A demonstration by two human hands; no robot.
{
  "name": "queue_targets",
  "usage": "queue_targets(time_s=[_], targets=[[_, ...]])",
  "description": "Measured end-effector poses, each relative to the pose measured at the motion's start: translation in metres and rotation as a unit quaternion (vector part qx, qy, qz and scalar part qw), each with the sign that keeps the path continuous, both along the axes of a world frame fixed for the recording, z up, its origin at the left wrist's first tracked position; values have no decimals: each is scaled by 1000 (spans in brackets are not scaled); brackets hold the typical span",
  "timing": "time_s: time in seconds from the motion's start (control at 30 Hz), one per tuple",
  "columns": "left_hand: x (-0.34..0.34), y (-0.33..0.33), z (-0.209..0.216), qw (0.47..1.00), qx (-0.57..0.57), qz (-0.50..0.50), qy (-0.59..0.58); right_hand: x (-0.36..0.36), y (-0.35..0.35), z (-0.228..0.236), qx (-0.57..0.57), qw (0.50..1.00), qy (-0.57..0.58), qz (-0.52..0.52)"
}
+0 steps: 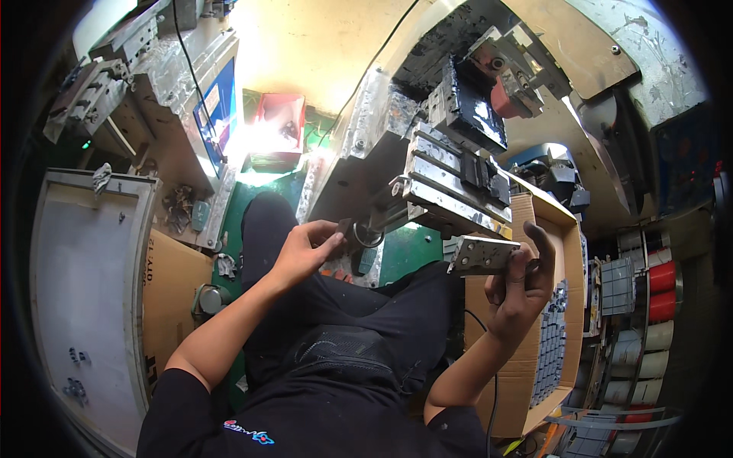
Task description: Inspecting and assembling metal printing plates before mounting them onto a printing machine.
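My left hand [305, 248] is closed in a pinch on a small dark flat piece [346, 227], held left of the machine's round metal ring [369, 235]. My right hand [527, 278] is closed at the right end of a pale metal plate with holes [481, 255], its index finger pointing up. Something small and dark shows between those fingers, too hidden to name. Beyond both hands stands the machine's grooved metal bed [450, 179], carrying a black block [482, 177]. Farther up is an ink-stained black tray [477, 107] beside a reddish pad [510, 98].
On the right a cardboard box [527, 366] holds rows of small grey pieces [551, 343]. Behind it stand shelves of cans [663, 294]. At left are a framed white panel [88, 282] and a closed carton [175, 278]. A red box [279, 126] sits farther off under bright light.
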State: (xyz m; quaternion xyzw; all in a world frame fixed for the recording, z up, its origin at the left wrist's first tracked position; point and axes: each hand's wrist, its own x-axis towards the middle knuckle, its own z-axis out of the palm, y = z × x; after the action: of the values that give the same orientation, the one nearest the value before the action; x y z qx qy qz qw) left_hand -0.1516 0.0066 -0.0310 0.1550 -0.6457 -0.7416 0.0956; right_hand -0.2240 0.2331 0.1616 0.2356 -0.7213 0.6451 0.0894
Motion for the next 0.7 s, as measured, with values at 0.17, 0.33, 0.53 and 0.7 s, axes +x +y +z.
queue_targets(time_s=[0.17,0.33,0.53,0.7], targets=[[0,0,1,1000,-3,-1,-1,-2,1,-5,-28,999,-15,10],[0,-1,0,1000,10,-3,15,-2,3,-10,-39,999,-21,17],[0,-1,-1,1000,0,1,7,-4,1,-14,-55,997,-42,43],[0,-1,1,1000,12,5,17,-8,-6,-16,-72,994,-66,40]])
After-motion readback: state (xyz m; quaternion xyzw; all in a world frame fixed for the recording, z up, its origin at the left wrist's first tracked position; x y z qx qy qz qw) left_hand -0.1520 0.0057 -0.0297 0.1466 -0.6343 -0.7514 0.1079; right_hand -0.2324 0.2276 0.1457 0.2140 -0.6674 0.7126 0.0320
